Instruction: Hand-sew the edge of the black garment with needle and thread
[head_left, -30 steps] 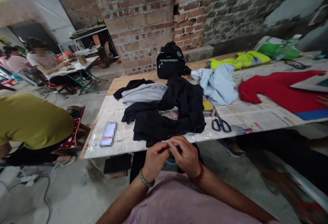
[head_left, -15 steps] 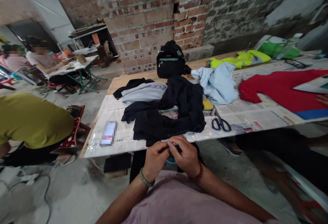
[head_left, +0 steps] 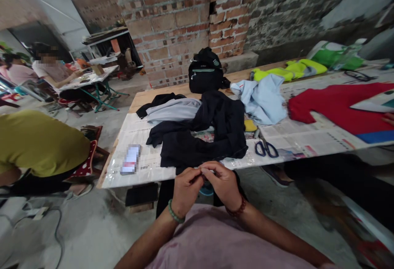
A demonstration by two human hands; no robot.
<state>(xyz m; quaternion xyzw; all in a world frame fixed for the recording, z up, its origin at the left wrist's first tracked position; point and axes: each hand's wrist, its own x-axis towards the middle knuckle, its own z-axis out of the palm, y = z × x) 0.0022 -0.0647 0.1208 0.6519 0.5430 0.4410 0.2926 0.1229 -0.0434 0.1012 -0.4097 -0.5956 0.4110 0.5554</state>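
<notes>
left fingers (head_left: 190,173), right fingers (head_left: 215,168) pinched together — can't tell on what; label (head_left: 202,66) on black bag (head_left: 205,82) seems illegible

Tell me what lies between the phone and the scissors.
In the head view, the dark cloth lies between the phone and the scissors, with newspaper showing on either side of it.

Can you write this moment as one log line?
left hand: meets right hand | grip: unclear | black cloth: beyond hands | scissors: on table
</notes>
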